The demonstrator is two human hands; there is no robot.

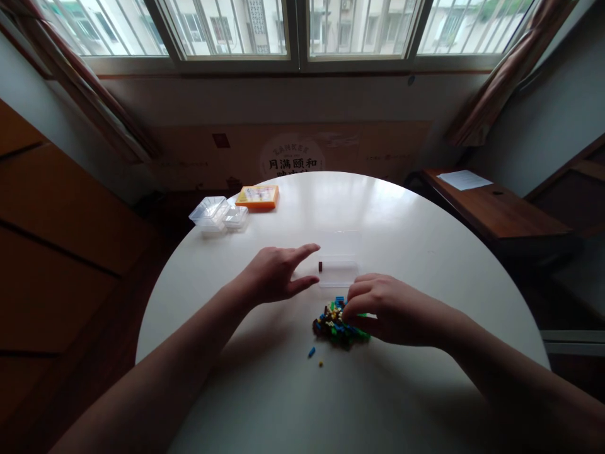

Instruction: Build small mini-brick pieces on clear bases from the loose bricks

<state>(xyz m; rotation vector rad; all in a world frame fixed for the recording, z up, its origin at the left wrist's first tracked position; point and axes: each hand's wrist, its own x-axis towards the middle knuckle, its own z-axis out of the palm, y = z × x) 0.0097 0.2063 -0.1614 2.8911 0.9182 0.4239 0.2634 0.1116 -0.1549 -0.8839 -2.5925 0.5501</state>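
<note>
My left hand (pixel 278 272) is open, thumb and forefinger stretched apart at the left side of a clear plastic box (pixel 341 273). A small dark brown brick (pixel 320 267) stands inside the box at its left end, between those fingertips but apart from them. My right hand (pixel 378 306) reaches over a heap of small toy building bricks (pixel 336 325) in blue, green, yellow, cream and brown. Its thumb and forefinger come together at the heap, and whatever is between the tips is hidden. The box's clear lid (pixel 341 242) lies folded back behind it.
A blue brick (pixel 311 352) and a yellow piece (pixel 321 363) lie loose before the heap. Clear containers (pixel 210 213) and an orange box (pixel 258 197) stand at the far left edge of the round white table (pixel 425 265). A wooden desk (pixel 515 208) holds paper.
</note>
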